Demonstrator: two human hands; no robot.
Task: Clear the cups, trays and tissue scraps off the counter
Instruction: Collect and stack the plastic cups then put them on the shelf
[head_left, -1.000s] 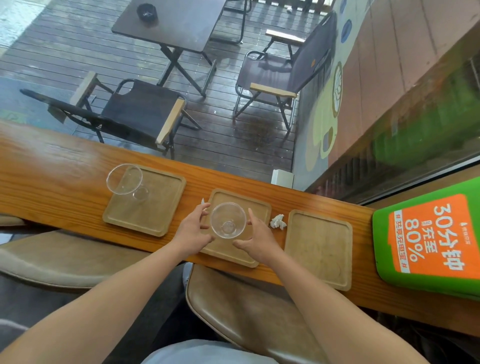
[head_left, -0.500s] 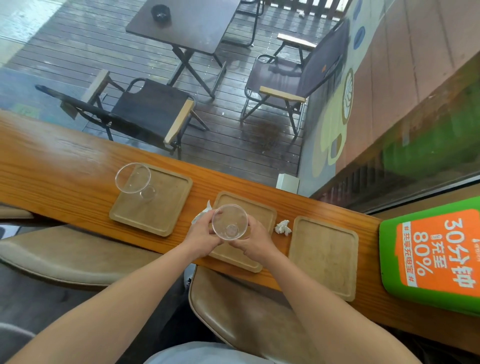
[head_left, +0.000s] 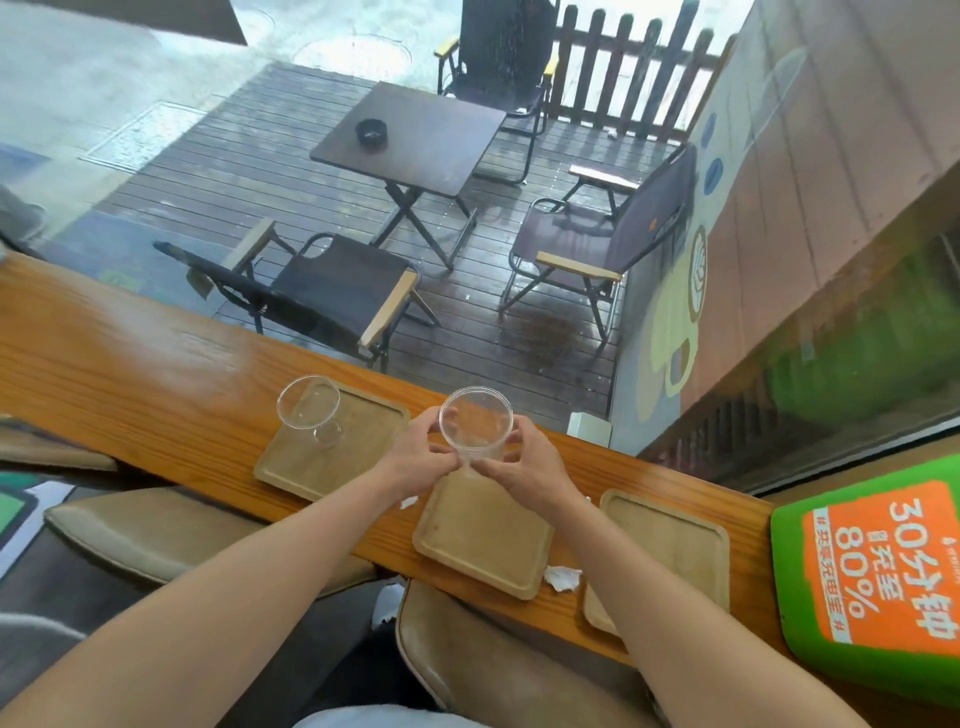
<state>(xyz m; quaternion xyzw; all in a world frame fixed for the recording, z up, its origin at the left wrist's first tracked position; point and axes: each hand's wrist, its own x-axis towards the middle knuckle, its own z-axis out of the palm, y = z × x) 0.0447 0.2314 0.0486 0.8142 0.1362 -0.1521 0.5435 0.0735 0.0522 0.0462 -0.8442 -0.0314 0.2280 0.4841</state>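
My left hand (head_left: 418, 457) and my right hand (head_left: 524, 462) both hold a clear plastic cup (head_left: 475, 423), lifted above the middle wooden tray (head_left: 483, 535). A second clear cup (head_left: 311, 410) stands on the left wooden tray (head_left: 363, 441). A third wooden tray (head_left: 675, 540) lies to the right, partly under my right forearm. A crumpled tissue scrap (head_left: 562, 578) lies between the middle and right trays near the counter's front edge. Another small scrap (head_left: 409, 502) peeks out below my left wrist. All sit on the long wooden counter (head_left: 156, 374).
A green and orange sign (head_left: 872, 577) lies on the counter at the far right. A small white box (head_left: 589, 427) sits at the counter's back edge by the window. Padded stools (head_left: 156, 535) stand below the counter. Outside the glass are a dark table and folding chairs.
Both hands closed on the cup and raised it off the middle tray. The camera view tilted upward, so the counter now sits lower in the frame.
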